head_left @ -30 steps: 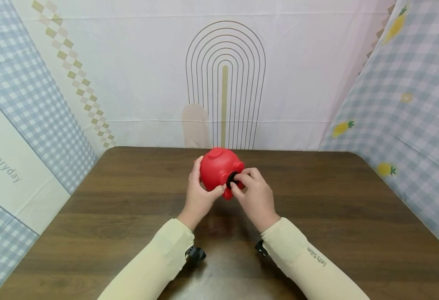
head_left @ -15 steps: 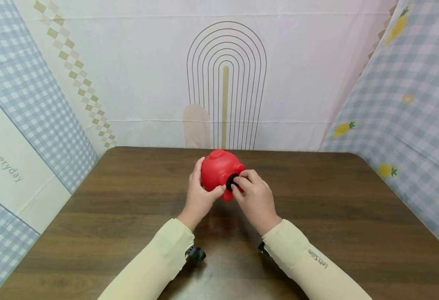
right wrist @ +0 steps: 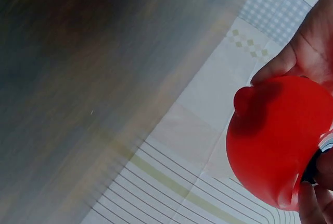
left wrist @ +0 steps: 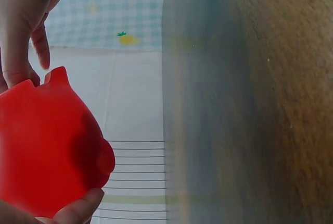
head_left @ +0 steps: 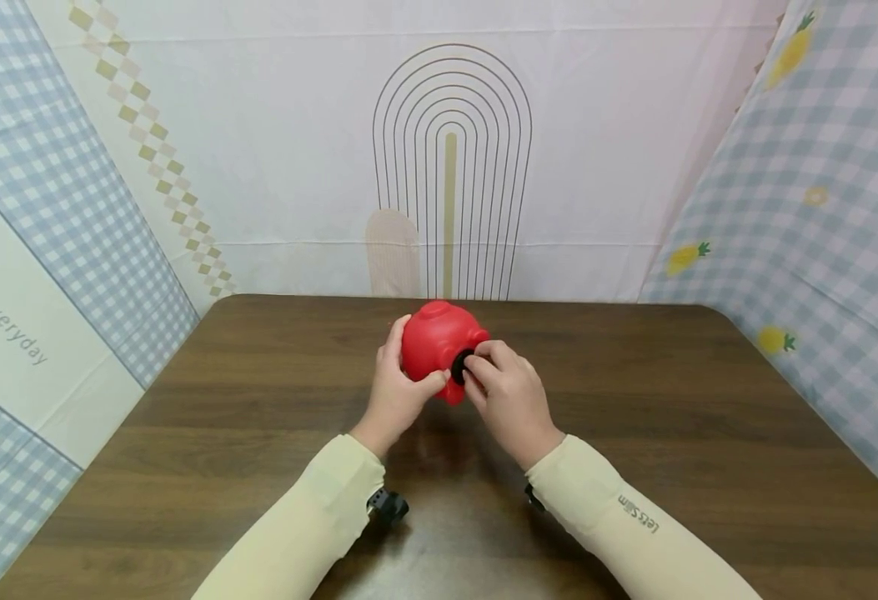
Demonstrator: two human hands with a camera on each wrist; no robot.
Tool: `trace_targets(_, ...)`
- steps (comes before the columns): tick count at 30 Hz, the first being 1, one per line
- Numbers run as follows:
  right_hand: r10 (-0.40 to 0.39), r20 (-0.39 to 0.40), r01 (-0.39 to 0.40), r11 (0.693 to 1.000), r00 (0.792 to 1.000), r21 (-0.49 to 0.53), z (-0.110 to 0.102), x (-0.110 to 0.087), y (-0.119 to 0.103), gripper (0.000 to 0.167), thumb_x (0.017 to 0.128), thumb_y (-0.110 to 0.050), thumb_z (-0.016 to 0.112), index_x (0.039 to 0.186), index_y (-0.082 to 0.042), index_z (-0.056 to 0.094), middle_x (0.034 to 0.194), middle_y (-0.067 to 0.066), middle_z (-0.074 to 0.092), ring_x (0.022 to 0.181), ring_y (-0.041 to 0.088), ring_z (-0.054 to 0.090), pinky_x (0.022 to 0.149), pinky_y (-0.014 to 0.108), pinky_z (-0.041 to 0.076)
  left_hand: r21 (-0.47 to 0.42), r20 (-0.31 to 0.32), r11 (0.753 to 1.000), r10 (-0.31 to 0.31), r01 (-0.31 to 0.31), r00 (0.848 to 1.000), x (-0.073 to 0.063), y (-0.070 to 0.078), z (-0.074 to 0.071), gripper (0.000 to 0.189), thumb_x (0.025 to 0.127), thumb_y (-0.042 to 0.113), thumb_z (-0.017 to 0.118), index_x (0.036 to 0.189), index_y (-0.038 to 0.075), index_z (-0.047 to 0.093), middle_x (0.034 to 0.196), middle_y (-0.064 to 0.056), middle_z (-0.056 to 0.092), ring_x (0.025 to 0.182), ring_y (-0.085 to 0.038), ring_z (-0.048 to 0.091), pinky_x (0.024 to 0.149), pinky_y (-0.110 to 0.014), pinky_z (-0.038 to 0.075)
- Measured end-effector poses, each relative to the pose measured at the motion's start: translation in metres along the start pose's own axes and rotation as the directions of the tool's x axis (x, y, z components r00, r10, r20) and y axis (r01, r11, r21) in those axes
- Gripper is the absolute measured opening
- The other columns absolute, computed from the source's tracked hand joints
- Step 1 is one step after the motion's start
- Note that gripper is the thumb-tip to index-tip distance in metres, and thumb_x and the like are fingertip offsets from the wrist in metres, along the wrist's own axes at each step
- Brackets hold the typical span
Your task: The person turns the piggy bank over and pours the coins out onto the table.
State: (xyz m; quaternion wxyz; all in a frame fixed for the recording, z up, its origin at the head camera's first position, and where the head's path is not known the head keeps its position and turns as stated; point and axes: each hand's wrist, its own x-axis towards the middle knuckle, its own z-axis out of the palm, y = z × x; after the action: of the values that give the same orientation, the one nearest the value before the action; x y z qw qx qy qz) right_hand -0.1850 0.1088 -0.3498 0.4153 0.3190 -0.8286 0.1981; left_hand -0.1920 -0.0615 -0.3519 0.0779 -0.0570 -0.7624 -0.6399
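Observation:
A round, glossy red piggy bank (head_left: 431, 343) with stubby feet is held up over the table, its underside tipped toward the right. My left hand (head_left: 395, 396) grips it from the left, thumb near the black stopper (head_left: 459, 367) and fingers around the far side. At that stopper, the thumb and fingers of my right hand (head_left: 512, 398) pinch its edge. In the right wrist view, the piggy bank (right wrist: 276, 140) shows its smooth side, and a small pale striped patch (right wrist: 327, 143) lies by the stopper. The left wrist view shows the piggy bank (left wrist: 47, 146) from below.
The brown wooden table (head_left: 258, 467) spreads beneath both arms. Behind it hangs a white cloth (head_left: 596, 150) with arch lines, with checked cloths at the left and right. A black wrist camera (head_left: 388, 505) hangs under the left sleeve.
The piggy bank has dropped very slightly in the head view. My right fingers have turned a little at the stopper; the left hand keeps the same grip.

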Motion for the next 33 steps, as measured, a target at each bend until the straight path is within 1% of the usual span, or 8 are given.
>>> trace_targets(5,-0.085,-0.007,0.085,0.996,0.996,-0.010,0.001,0.000,0.005,0.016,0.075,-0.002,0.078,0.088,-0.003,0.070,0.092,0.012,0.061,0.080,0.026,0.062,0.066,0.041,0.055,0.012,0.019,1.000,-0.024,0.023,1.000,0.002,-0.001,-0.002,0.081,0.074,0.016,0.074,0.143,0.028,0.034,0.135,-0.005,0.039,0.122,-0.026,0.042,0.086,-0.046,0.054)
trace_targets(14,-0.210,-0.008,0.210,0.978,0.978,-0.003,0.001,0.001,0.012,0.021,0.073,0.002,0.079,0.089,-0.002,0.066,0.089,0.012,0.059,0.073,0.024,0.057,0.061,0.037,0.053,0.040,0.030,0.996,-0.079,0.078,0.996,0.004,0.001,-0.004,0.081,0.073,0.017,0.075,0.142,0.030,0.035,0.134,-0.006,0.041,0.121,-0.027,0.043,0.086,-0.046,0.054)
trace_targets(17,-0.243,0.011,0.243,0.970,0.970,-0.004,0.000,0.002,0.013,0.021,0.073,0.002,0.078,0.090,-0.003,0.066,0.091,0.012,0.059,0.073,0.024,0.056,0.062,0.037,0.052,0.051,0.034,0.995,-0.086,0.084,0.996,0.005,0.001,-0.005,0.081,0.072,0.017,0.075,0.142,0.030,0.036,0.133,-0.007,0.041,0.121,-0.028,0.044,0.085,-0.046,0.054)
trace_targets(21,-0.267,0.063,0.269,0.963,0.962,-0.013,-0.003,0.003,0.014,0.024,0.074,0.001,0.078,0.093,-0.004,0.066,0.093,0.011,0.060,0.074,0.023,0.057,0.063,0.037,0.051,0.067,0.043,0.995,-0.077,0.074,0.996,0.006,0.001,-0.006,0.082,0.073,0.016,0.074,0.144,0.028,0.036,0.133,-0.009,0.042,0.120,-0.029,0.044,0.086,-0.046,0.054)
trace_targets(23,-0.264,0.079,0.266,0.964,0.961,-0.012,-0.004,0.003,0.015,0.024,0.075,0.001,0.078,0.094,-0.005,0.066,0.093,0.011,0.060,0.074,0.023,0.057,0.062,0.036,0.051,0.068,0.048,0.995,-0.075,0.072,0.996,0.006,0.001,-0.006,0.082,0.073,0.016,0.074,0.144,0.027,0.036,0.133,-0.010,0.042,0.120,-0.030,0.045,0.086,-0.046,0.054)
trace_targets(25,-0.245,0.082,0.246,0.969,0.966,-0.009,-0.005,0.004,0.014,0.022,0.075,0.001,0.077,0.093,-0.005,0.066,0.091,0.010,0.060,0.073,0.023,0.057,0.062,0.036,0.052,0.056,0.050,0.996,-0.075,0.072,0.996,0.005,0.002,-0.006,0.081,0.073,0.016,0.074,0.144,0.027,0.036,0.133,-0.010,0.042,0.120,-0.030,0.044,0.086,-0.047,0.054)
trace_targets(29,-0.172,0.071,0.173,0.985,0.983,-0.001,-0.006,0.005,0.011,0.016,0.076,-0.002,0.077,0.088,-0.004,0.067,0.089,0.011,0.059,0.076,0.024,0.057,0.066,0.036,0.055,0.023,0.052,0.998,-0.057,0.056,0.997,0.003,0.003,-0.004,0.081,0.073,0.016,0.073,0.144,0.026,0.035,0.135,-0.008,0.042,0.122,-0.029,0.043,0.086,-0.046,0.054)
trace_targets(33,-0.123,0.063,0.123,0.992,0.990,-0.004,-0.007,0.007,0.008,0.013,0.077,-0.006,0.078,0.085,-0.004,0.068,0.088,0.011,0.059,0.079,0.024,0.058,0.071,0.036,0.056,-0.006,0.044,0.999,-0.038,0.038,0.998,0.002,0.003,-0.002,0.082,0.073,0.015,0.074,0.143,0.026,0.034,0.136,-0.007,0.040,0.122,-0.029,0.042,0.086,-0.045,0.054)
